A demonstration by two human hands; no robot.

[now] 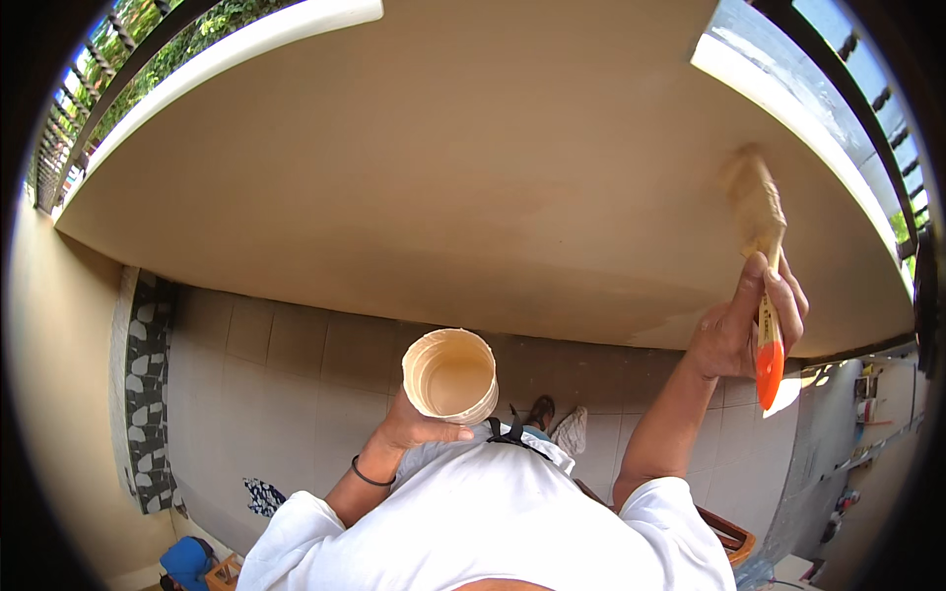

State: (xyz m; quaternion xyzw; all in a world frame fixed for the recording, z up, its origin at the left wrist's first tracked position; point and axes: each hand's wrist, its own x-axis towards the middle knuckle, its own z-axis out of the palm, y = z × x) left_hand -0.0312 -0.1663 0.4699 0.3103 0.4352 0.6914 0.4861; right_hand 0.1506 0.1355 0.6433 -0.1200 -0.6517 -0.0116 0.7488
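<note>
Head view looks down over the person's white shirt at both bare hands, raised before a broad beige painted slab (473, 167) that fills the upper picture.

The right hand (744, 330) is closed in a fist-like grip around a flat paintbrush with a pale wooden shaft and bright orange handle end (767, 295). Its long axis runs nearly upright in the picture, leaning slightly left at the top: the bristle head points up and away, against the slab near its right edge, and the orange end points down toward the floor. The thumb lies along the shaft and the fingers wrap it from the right.

The left hand (419, 419) holds a round cream-coloured plastic paint tub (450, 376) from below and the side, fingers curled about its wall, thumb at its lower right. The tub's open mouth faces up toward the camera, showing a beige-coated inside. A thin dark band (372, 476) circles that wrist.

The bristles are blurred, so their exact shape and contact with the slab cannot be made out. The middle of the shaft is hidden inside the fist, and most of the left fingers are hidden behind the tub. How much paint lies in the tub is hard to tell.

Below lies a pale tiled floor (286, 394), with a sandalled foot (540, 409) beside a crumpled light cloth (572, 430). A dark metal railing (867, 108) curves along the upper right, and a blue object (187, 561) sits at the lower left.
</note>
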